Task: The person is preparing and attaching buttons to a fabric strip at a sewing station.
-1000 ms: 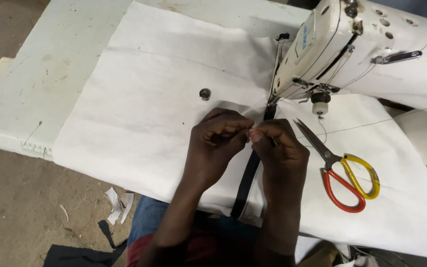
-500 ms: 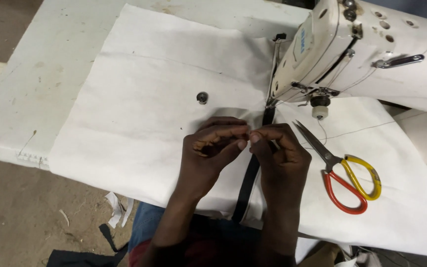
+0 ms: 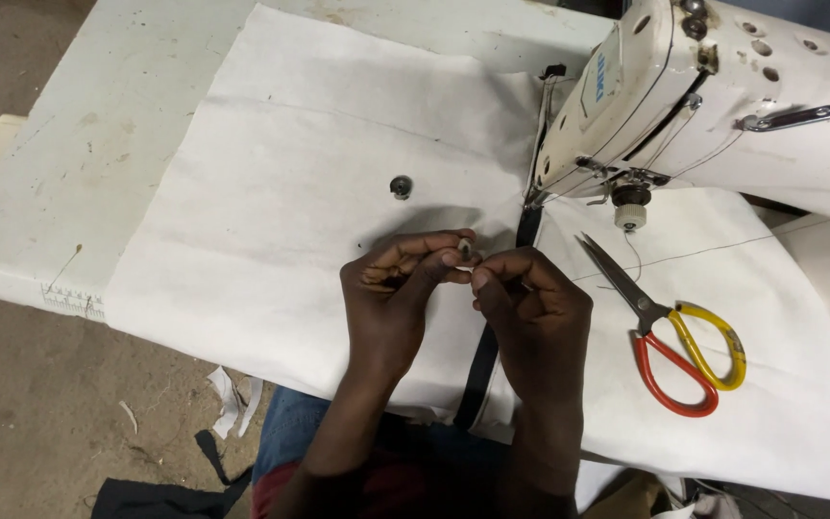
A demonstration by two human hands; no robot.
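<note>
Left hand: the left hand (image 3: 398, 288) is hovering over the white cloth (image 3: 300, 183), fingers curled in and closed; thumb and forefinger are pinching a small metal piece (image 3: 465, 248) at their tips; what that piece is cannot be told at this size.
Right hand: the right hand (image 3: 528, 306) is meeting the left fingertip to fingertip, closed in a pinch; it seems to be holding something very fine against the metal piece, perhaps a thread end, but that is too small to make out.
Black strip: a narrow black strip (image 3: 480, 370) is running from under the sewing machine (image 3: 722, 106), beneath the right hand, to the near edge of the cloth; whether the fingers are touching it cannot be told.
Step in hand: judging by the pinch, a fine fitting job is going on just in front of the machine's needle area, both hands working one tiny part.
Next move: it is likely calling for steady fingertips and a light, exact push; a slip could drop the piece onto the cloth.
Nearby: scissors (image 3: 670, 332) with one red and one yellow handle are lying just right of the hands, closed; a small round metal knob (image 3: 401, 185) is sitting on the cloth beyond the left hand; the cloth is covering most of the counter (image 3: 69, 163).
</note>
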